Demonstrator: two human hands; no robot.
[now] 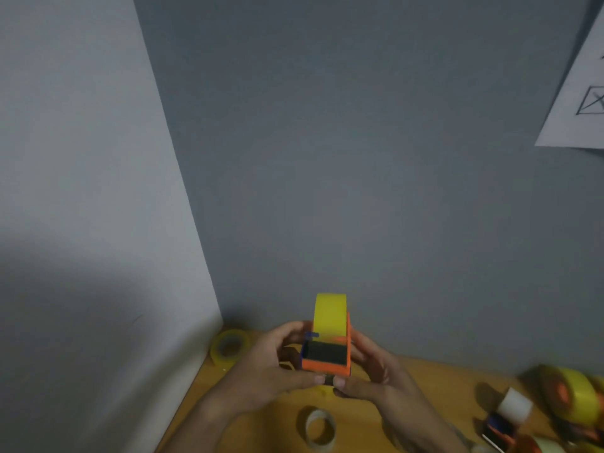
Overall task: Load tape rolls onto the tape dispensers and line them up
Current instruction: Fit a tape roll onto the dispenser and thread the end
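Both hands share the grip on an orange tape dispenser (327, 362) raised above the wooden surface (434, 380), in the corner where two grey walls (359, 142) meet. From the left, the left hand (274, 367) curls its fingers around the dispenser's side, thumb lying along the lower front edge; from the right, the right hand (369, 371) clasps the opposite side, its thumb tip meeting the other beneath the orange body. A yellow tape roll (330, 315) sits upright in the dispenser, rising above the fingers, with a dark panel showing below it and a small blue part at its left.

A white sheet of paper (575, 103) with a printed crossed box hangs on the wall at the upper right. On the surface, at the far right edge, lies a blurred yellow roll on an orange hub (568, 393), apparently another loaded dispenser. Just beside it stands a white roll on a dark blue and orange dispenser (510, 416). In the corner at the left, against the wall, rests a translucent yellowish roll (230, 346). Near the bottom centre, between the forearms, lies a smaller pale roll (320, 428), flat on the surface with its hole upward.
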